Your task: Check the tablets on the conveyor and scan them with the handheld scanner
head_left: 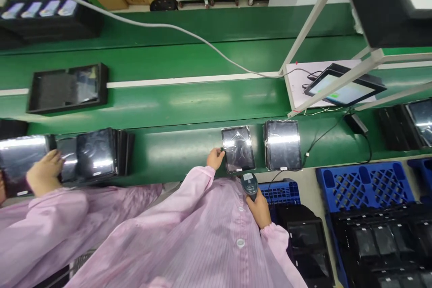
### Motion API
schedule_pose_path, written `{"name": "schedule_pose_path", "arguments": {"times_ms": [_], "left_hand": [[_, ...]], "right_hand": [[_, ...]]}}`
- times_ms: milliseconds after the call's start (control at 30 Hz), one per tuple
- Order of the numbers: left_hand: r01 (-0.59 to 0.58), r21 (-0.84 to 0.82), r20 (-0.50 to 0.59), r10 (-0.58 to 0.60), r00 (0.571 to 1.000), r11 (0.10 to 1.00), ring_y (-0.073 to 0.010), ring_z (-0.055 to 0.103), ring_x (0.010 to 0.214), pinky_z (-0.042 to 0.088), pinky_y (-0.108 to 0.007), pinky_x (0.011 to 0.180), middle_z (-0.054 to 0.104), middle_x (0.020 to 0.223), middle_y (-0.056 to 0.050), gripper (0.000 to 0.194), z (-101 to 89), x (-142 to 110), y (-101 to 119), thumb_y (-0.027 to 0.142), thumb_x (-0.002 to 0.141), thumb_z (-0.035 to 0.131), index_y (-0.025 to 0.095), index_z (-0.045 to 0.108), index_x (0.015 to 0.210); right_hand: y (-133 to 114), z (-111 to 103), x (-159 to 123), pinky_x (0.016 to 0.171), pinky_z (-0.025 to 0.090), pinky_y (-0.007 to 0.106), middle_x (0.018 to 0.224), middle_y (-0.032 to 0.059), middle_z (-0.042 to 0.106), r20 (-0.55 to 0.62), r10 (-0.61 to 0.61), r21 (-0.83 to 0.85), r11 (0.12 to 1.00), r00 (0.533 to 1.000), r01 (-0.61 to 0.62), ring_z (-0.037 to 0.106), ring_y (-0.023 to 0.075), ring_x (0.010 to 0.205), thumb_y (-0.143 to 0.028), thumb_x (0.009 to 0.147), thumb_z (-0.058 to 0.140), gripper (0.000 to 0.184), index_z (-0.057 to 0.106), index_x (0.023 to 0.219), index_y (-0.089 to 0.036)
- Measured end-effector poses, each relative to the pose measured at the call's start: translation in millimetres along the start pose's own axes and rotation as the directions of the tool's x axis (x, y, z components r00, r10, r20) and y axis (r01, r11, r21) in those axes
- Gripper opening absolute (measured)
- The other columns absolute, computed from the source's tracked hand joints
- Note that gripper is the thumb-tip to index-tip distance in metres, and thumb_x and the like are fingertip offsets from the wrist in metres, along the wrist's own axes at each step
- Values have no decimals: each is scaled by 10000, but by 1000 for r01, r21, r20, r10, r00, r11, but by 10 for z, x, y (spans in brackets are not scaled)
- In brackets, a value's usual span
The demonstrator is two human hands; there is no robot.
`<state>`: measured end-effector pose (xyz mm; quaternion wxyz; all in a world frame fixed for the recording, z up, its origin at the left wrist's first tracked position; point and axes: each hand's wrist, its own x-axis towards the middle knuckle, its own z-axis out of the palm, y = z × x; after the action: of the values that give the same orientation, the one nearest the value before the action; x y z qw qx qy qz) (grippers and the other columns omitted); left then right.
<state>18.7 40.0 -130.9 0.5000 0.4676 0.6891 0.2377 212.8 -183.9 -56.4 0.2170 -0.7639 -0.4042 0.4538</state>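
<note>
A dark flat screen panel [239, 149] with a small white label on its near edge lies on the green workbench in front of me. At its left edge is my left hand [215, 158], fingers bent together at the rim; whether they pinch the panel or only touch it, I cannot tell. My right hand [260, 209] is wrapped round the handle of a barcode scanner [249, 183], whose head is just below the panel's near edge. Right of the panel sits a stack of similar screen panels [283, 145].
A co-worker's gloved hand [45, 173] is by more stacked panels [96, 153] on the left. Beyond lies a black foam tray [56, 90]. A tablet-like monitor [344, 84] stands inside a white frame at right. Blue pallets [366, 184] with black trays are at lower right.
</note>
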Motion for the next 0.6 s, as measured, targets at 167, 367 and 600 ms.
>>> {"name": "schedule_pose_path", "arguments": {"times_ms": [167, 367, 600], "left_hand": [[97, -48, 99, -92, 991, 994, -223, 719, 806, 571, -345, 797, 736, 801, -54, 242, 152, -36, -398, 317, 766, 819, 164, 671, 880], [157, -117, 163, -137, 977, 981, -174, 695, 725, 556, -281, 679, 711, 767, -23, 310, 250, 79, -492, 320, 739, 868, 165, 633, 869], [151, -116, 79, -142, 987, 982, -193, 695, 785, 553, -310, 755, 695, 777, -25, 343, 309, 140, -492, 272, 654, 917, 179, 617, 791]], "right_hand": [[-77, 272, 30, 840, 493, 336, 1065, 177, 769, 0, 54, -86, 995, 999, -54, 729, 334, 1038, -336, 894, 566, 391, 634, 1219, -130], [-89, 432, -23, 832, 489, 341, 1065, 179, 767, -46, 72, -79, 994, 996, -76, 724, 343, 1040, -315, 879, 565, 377, 639, 1202, -133], [-111, 487, -88, 864, 503, 361, 1100, 174, 764, -94, 58, -17, 998, 994, -60, 718, 343, 1063, -347, 856, 538, 426, 646, 1211, -138]]}}
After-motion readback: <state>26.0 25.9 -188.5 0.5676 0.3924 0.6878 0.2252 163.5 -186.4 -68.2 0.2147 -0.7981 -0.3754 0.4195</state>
